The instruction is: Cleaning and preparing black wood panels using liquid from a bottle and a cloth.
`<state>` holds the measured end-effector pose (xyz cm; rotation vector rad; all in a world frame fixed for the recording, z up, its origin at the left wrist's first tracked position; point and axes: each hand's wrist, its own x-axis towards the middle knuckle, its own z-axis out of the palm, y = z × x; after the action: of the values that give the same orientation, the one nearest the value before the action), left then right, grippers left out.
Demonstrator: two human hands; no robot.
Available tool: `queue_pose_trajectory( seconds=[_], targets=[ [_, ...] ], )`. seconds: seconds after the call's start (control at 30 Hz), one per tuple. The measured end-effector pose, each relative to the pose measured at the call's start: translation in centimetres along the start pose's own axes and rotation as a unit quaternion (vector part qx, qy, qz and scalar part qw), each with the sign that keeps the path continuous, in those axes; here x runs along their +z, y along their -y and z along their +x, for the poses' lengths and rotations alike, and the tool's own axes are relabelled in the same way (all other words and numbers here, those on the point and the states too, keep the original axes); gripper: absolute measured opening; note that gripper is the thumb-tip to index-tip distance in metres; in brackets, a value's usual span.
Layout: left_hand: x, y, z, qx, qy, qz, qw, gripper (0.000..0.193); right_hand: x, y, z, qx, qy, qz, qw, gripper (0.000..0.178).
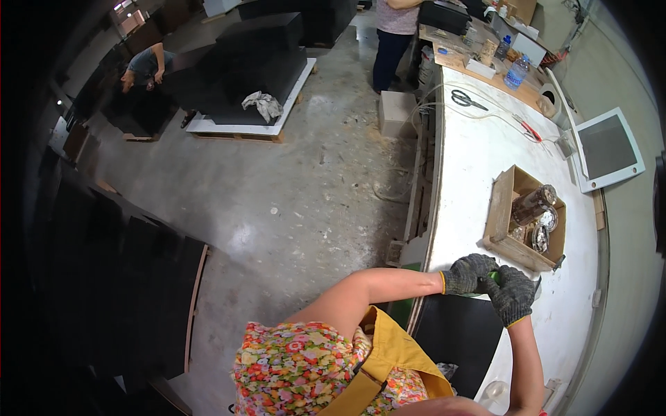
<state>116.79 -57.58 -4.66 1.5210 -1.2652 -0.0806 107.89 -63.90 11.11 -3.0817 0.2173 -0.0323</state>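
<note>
Both my hands wear dark grey knit gloves with yellow cuffs and meet over the white workbench (pixel 465 180). My right hand (pixel 513 297) is closed around a small green object (pixel 494 276), mostly hidden by the fingers, so its kind does not show. Against it, from the left, presses my left hand (pixel 470 274), its fingers curled in; what they grip is covered. Just below the hands a flat black panel (pixel 458 340) lies on the bench. Beyond them stands an open wooden box (pixel 503 211) holding several stained, rusty-looking cans or jars (pixel 533 204).
Farther along the bench are black scissors (pixel 468 100), red-handled pliers (pixel 531 132), a water bottle (pixel 516 72) and a white-framed screen (pixel 609 149). A cardboard box (pixel 397 114) sits on the floor. Black stacks (pixel 243 69) rest on pallets; two other people stand farther off.
</note>
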Motion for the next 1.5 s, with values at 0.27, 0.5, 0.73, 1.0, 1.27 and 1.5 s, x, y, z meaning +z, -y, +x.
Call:
queue_pose_trajectory(
  seconds=[0.27,0.5,0.73,1.0,1.27,1.5],
  targets=[
    [0.3,-0.5,-0.2,-0.009,-0.046,0.015,0.999,0.042,1.3,1.1,-0.7,0.123,-0.008,-0.045,0.991,0.038],
    [-0.3,-2.0,-0.7,-0.030,-0.039,0.029,0.998,0.034,1.8,1.6,-1.8,0.168,-0.022,-0.023,0.985,0.041],
    [-0.5,0.5,-1.0,0.133,0.050,0.175,0.974,0.031,2.8,4.1,-6.5,0.169,-0.190,0.121,0.959,0.035],
    [-1.2,0.0,-2.7,-0.147,0.031,-0.147,0.978,0.115,9.4,9.4,-21.1,0.378,-0.205,0.162,0.888,0.039],
    [1.3,1.4,-5.0,-0.235,0.076,-0.064,0.967,0.124,15.2,12.6,-31.5,0.625,-0.088,0.037,0.774,0.077],
    [1.9,3.5,-5.7,-0.119,0.004,0.048,0.992,0.092,18.7,12.9,-22.0,0.533,-0.142,0.077,0.831,0.064]
  ],
)
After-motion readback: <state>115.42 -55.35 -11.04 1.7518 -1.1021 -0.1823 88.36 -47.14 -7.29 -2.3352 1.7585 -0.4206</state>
